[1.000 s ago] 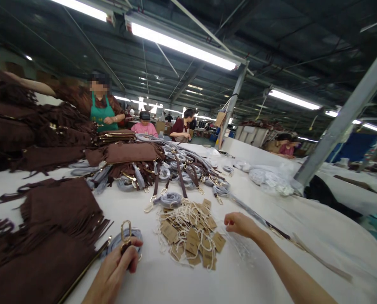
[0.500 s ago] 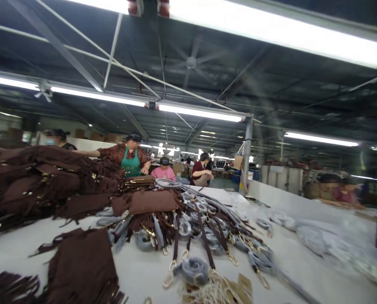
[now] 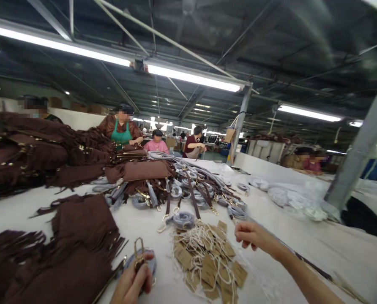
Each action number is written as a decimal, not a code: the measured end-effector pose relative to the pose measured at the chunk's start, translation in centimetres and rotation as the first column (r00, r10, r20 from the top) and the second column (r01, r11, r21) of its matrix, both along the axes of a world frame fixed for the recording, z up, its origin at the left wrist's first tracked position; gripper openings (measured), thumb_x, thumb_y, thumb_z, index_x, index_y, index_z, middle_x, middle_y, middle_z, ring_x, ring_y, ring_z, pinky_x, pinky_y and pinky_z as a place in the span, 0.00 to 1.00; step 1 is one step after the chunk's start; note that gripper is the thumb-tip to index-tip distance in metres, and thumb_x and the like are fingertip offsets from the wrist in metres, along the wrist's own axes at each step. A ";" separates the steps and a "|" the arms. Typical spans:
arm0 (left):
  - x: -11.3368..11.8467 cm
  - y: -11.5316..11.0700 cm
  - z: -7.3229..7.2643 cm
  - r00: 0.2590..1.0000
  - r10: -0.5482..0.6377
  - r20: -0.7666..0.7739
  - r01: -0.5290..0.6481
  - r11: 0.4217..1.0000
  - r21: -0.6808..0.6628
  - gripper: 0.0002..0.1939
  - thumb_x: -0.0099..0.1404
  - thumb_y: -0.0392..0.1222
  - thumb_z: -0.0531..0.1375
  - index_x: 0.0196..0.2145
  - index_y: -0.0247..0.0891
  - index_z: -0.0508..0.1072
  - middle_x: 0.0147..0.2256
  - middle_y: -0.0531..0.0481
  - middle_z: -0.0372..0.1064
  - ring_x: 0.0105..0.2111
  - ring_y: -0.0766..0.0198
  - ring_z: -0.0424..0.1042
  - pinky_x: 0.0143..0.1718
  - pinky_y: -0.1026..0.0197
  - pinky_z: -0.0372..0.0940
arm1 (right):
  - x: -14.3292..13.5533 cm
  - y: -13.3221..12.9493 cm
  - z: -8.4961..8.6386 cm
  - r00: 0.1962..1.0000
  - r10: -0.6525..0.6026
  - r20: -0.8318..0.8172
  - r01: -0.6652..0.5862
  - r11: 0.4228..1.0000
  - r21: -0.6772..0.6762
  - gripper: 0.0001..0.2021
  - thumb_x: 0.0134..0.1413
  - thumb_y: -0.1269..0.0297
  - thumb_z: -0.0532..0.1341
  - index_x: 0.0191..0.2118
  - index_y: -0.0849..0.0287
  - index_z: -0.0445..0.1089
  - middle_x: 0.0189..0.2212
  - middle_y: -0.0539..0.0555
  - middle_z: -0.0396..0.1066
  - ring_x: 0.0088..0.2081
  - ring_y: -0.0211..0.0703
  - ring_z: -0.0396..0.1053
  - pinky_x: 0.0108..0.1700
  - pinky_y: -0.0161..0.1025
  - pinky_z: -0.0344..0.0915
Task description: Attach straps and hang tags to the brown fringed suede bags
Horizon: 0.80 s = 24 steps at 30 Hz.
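Observation:
My left hand point(image 3: 134, 279), low in the head view, pinches the end of a bag strap by its gold-coloured snap hook point(image 3: 139, 247). A coil of strap in greyish plastic wrap point(image 3: 152, 264) shows just behind the fingers. My right hand point(image 3: 251, 235) hovers on the right with its fingers curled; their inner side is hidden. Between the hands lies a heap of brown cardboard hang tags point(image 3: 209, 270) with tangled white strings. Dark brown fringed bags point(image 3: 83, 223) lie flat to the left of my left hand.
Brown bags point(image 3: 39, 147) are piled high at the left. Wrapped straps with gold hooks point(image 3: 204, 190) crowd the middle of the white table point(image 3: 283, 228). Clear plastic bags point(image 3: 286, 196) lie at the right, near a slanting metal post point(image 3: 350, 156). A co-worker in a green apron point(image 3: 121, 133) stands opposite.
The view has tilted downward. Both my hands have come into sight, the left with the strap's hook in its fingers. More of the tag heap shows; the co-worker's outstretched arm has drawn in.

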State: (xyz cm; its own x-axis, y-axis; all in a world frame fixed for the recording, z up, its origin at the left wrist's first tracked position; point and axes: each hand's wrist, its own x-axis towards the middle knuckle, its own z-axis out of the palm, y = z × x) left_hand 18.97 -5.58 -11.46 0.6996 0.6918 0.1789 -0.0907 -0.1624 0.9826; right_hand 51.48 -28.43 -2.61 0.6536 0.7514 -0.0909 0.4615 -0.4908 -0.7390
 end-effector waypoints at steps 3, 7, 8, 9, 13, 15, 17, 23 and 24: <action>-0.2 -0.5 1.0 1.000 -0.014 0.016 0.015 0.999 -0.032 0.33 0.61 0.69 0.54 0.47 0.34 0.68 0.24 0.52 0.64 0.27 0.60 0.63 0.34 0.59 0.58 | -3.2 1.5 0.2 0.995 0.096 -0.033 -0.096 0.995 0.017 0.14 0.44 0.48 0.58 0.27 0.55 0.63 0.19 0.46 0.64 0.19 0.34 0.59 0.21 0.32 0.51; -0.2 -1.0 2.0 0.998 -0.003 0.063 0.010 0.994 -0.108 0.29 0.63 0.62 0.54 0.47 0.32 0.65 0.24 0.53 0.62 0.27 0.61 0.62 0.34 0.59 0.57 | -10.1 4.8 -0.2 0.964 0.253 -0.084 -0.248 0.967 0.058 0.17 0.47 0.45 0.59 0.25 0.55 0.63 0.15 0.43 0.55 0.18 0.33 0.50 0.21 0.33 0.47; -0.1 -1.0 2.1 0.998 -0.004 0.066 0.011 0.994 -0.111 0.28 0.63 0.60 0.54 0.47 0.32 0.65 0.24 0.53 0.62 0.27 0.61 0.61 0.34 0.59 0.56 | -12.0 5.6 -0.4 0.954 0.288 -0.090 -0.283 0.957 0.062 0.17 0.47 0.46 0.58 0.24 0.55 0.63 0.15 0.44 0.56 0.18 0.34 0.51 0.21 0.34 0.47; -0.2 -1.1 2.1 0.998 -0.010 0.068 0.017 0.994 -0.110 0.27 0.64 0.59 0.54 0.48 0.32 0.64 0.24 0.53 0.62 0.27 0.62 0.61 0.34 0.59 0.56 | -13.8 6.3 -0.5 0.944 0.318 -0.084 -0.314 0.948 0.053 0.15 0.47 0.47 0.58 0.24 0.55 0.64 0.15 0.44 0.57 0.19 0.35 0.52 0.22 0.34 0.48; -0.4 -1.1 2.0 0.996 -0.023 0.081 0.031 0.994 -0.108 0.24 0.64 0.54 0.53 0.49 0.31 0.63 0.23 0.54 0.61 0.26 0.63 0.59 0.33 0.59 0.55 | -18.6 8.6 -0.7 0.921 0.383 0.067 -0.385 0.923 0.003 0.10 0.49 0.58 0.56 0.22 0.55 0.64 0.15 0.45 0.61 0.20 0.36 0.57 0.23 0.34 0.50; -0.5 -1.1 2.0 0.995 -0.025 0.100 0.037 0.992 -0.123 0.24 0.64 0.53 0.53 0.49 0.31 0.63 0.23 0.55 0.61 0.26 0.64 0.59 0.33 0.60 0.54 | -19.3 9.2 -0.7 0.909 0.398 0.126 -0.400 0.916 -0.008 0.09 0.48 0.60 0.56 0.22 0.55 0.65 0.15 0.45 0.62 0.20 0.36 0.58 0.23 0.34 0.51; -0.5 -0.9 2.0 0.992 -0.027 0.120 0.044 0.989 -0.139 0.24 0.64 0.53 0.54 0.49 0.30 0.63 0.23 0.55 0.60 0.25 0.64 0.58 0.32 0.60 0.54 | -19.3 9.5 -0.9 0.905 0.397 0.155 -0.400 0.916 -0.014 0.08 0.48 0.62 0.56 0.22 0.55 0.64 0.15 0.45 0.62 0.20 0.36 0.58 0.23 0.34 0.51; -0.5 -1.0 2.0 0.993 -0.027 0.119 0.039 0.994 -0.102 0.24 0.65 0.51 0.53 0.51 0.30 0.64 0.23 0.55 0.59 0.26 0.64 0.59 0.33 0.60 0.57 | -19.0 9.8 -1.4 0.911 0.371 0.182 -0.375 0.927 -0.011 0.08 0.48 0.63 0.57 0.21 0.55 0.64 0.14 0.45 0.62 0.20 0.36 0.58 0.23 0.33 0.51; -0.5 -1.0 1.8 0.993 -0.030 0.114 0.040 0.996 -0.082 0.25 0.66 0.50 0.53 0.54 0.30 0.63 0.24 0.55 0.59 0.27 0.64 0.60 0.34 0.60 0.57 | -19.1 9.9 -1.4 0.909 0.376 0.183 -0.380 0.925 -0.009 0.08 0.48 0.64 0.57 0.21 0.55 0.64 0.14 0.45 0.62 0.20 0.36 0.58 0.23 0.33 0.51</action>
